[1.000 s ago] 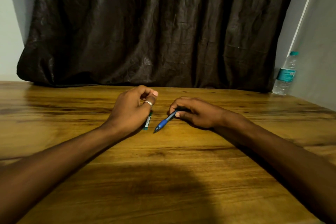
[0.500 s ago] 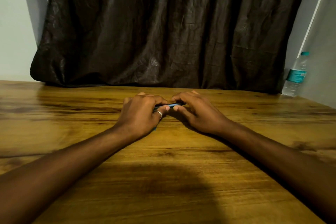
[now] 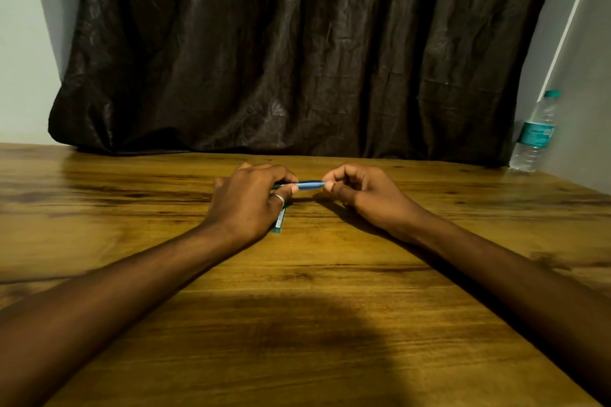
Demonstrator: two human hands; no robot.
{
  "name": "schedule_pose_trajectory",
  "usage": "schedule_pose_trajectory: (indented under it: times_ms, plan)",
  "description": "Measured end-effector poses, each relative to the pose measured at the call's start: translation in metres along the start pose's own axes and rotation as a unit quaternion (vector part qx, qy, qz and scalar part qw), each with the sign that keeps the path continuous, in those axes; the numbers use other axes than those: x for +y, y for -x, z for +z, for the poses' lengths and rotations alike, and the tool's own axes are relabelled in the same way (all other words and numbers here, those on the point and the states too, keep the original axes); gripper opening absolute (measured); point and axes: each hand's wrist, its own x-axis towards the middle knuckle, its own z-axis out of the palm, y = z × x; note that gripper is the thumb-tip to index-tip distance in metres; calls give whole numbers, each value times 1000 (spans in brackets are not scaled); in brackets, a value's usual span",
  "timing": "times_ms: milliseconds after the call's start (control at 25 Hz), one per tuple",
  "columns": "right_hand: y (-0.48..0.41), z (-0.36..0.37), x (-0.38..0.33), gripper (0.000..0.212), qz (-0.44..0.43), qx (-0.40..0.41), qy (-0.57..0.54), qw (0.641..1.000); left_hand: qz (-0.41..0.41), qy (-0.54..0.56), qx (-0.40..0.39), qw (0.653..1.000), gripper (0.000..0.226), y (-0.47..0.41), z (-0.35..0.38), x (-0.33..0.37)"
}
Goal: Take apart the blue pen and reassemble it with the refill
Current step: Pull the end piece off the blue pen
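Observation:
The blue pen [image 3: 310, 185] lies level between my two hands, a little above the wooden table [image 3: 330, 274]. My left hand [image 3: 248, 201], with a ring on one finger, grips its left end. My right hand [image 3: 360, 192] pinches its right end with thumb and forefinger. Only the middle of the pen shows; both ends are hidden in my fingers. A thin teal and white packet [image 3: 278, 221], possibly the refill, lies on the table, partly hidden under my left hand.
A dark curtain [image 3: 297, 53] hangs behind the table's far edge. A clear water bottle [image 3: 535, 134] with a teal label stands at the far right by the wall. My head's shadow falls on the near table.
One second ago my right hand alone held the pen slanted on the table. Both hands then met on it and now hold it level, slightly further apart, with more pen showing.

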Motion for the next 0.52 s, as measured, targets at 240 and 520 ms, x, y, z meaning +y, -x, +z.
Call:
schedule_pose_trajectory:
  times_ms: [240, 520]
  plan:
    - [-2, 1, 2, 10, 23, 3, -9, 1000, 1, -7, 3, 1000, 20, -1, 2, 1]
    - [-3, 3, 2, 10, 33, 13, -32, 999, -3, 3, 0, 1000, 19, -1, 1, 2]
